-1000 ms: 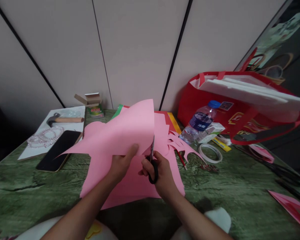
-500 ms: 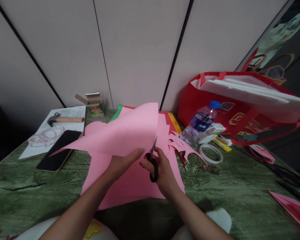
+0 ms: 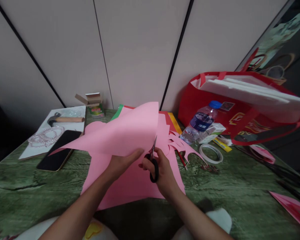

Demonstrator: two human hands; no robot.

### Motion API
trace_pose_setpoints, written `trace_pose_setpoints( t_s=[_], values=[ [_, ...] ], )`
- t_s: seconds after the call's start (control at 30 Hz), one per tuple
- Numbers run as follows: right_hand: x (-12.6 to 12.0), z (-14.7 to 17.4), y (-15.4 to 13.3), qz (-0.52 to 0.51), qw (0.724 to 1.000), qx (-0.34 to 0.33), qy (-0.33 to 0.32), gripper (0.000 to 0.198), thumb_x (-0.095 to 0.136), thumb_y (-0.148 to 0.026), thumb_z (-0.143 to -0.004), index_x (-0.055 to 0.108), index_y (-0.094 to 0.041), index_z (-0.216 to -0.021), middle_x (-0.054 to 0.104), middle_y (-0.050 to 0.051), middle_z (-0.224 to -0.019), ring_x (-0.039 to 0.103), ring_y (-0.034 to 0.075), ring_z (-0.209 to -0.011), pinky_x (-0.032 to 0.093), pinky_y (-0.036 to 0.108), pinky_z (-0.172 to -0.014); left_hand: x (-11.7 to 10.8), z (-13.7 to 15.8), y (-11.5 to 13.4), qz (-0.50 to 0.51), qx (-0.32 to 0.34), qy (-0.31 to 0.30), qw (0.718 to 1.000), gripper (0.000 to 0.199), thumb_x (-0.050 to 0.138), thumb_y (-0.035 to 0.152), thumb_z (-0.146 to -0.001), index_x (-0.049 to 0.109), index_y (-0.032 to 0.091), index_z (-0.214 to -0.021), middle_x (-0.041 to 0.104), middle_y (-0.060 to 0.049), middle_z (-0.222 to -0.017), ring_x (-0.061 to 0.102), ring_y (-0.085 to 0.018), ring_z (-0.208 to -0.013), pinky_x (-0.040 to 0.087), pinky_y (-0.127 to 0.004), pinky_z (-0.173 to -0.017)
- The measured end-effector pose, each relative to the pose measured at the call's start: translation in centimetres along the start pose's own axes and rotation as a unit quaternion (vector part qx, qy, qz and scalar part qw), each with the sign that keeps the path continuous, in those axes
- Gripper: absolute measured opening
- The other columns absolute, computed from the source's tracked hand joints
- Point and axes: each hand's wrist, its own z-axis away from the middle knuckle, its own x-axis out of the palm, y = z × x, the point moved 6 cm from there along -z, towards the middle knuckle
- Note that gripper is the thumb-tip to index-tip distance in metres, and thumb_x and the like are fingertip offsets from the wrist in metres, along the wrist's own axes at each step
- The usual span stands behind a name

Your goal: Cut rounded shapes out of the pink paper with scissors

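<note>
My left hand (image 3: 123,165) grips the lower edge of a raised pink paper sheet (image 3: 130,130), thumb on top and the other fingers hidden beneath it. My right hand (image 3: 162,168) is closed around the black handles of a pair of scissors (image 3: 153,168). The blades point up and away, at the right edge of the raised sheet. Below both hands, more pink paper (image 3: 130,185) lies flat on the table. Curly pink offcuts (image 3: 178,143) rest just right of the scissors, by a red pencil (image 3: 182,160).
On the left are a phone (image 3: 58,151), a hammer (image 3: 68,119), a beaded string (image 3: 46,136) and a small opened box (image 3: 95,108). A water bottle (image 3: 201,121), a tape roll (image 3: 211,154) and a red bag (image 3: 190,100) stand or lie on the right.
The upper part of the raised sheet has shifted very slightly. My right fingers have moved a little on the scissor handles; my left hand has kept its place.
</note>
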Motion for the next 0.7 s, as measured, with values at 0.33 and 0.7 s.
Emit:
trace_pose_setpoints(
  t_s=[0.33, 0.7],
  values=[
    [0.2, 0.1, -0.5, 0.016, 1.000, -0.008, -0.001, 0.042, 0.065, -0.039, -0.065, 0.044, -0.019, -0.095, 0.052, -0.006, -0.057, 0.057, 0.015, -0.054, 0.045, 0.031, -0.057, 0.0, 0.0, 0.5, 0.005, 0.009, 0.001, 1.000, 0.028, 0.067, 0.037, -0.061, 0.059, 0.015, -0.076, 0.067, -0.007, -0.082, 0.062, -0.022, -0.079, 0.049, -0.033, -0.073],
    [0.2, 0.1, -0.2, -0.004, 1.000, -0.004, 0.007, 0.039, 0.063, -0.037, -0.066, 0.043, -0.019, -0.094, 0.050, -0.009, -0.055, 0.057, 0.013, -0.051, 0.047, 0.030, -0.055, 0.1, -0.3, 1.2, 0.003, 0.053, -0.018, 0.998, 0.019, 0.064, 0.033, -0.065, 0.058, 0.016, -0.072, 0.066, -0.004, -0.070, 0.062, -0.019, -0.071, 0.050, -0.030, -0.063]
  ],
)
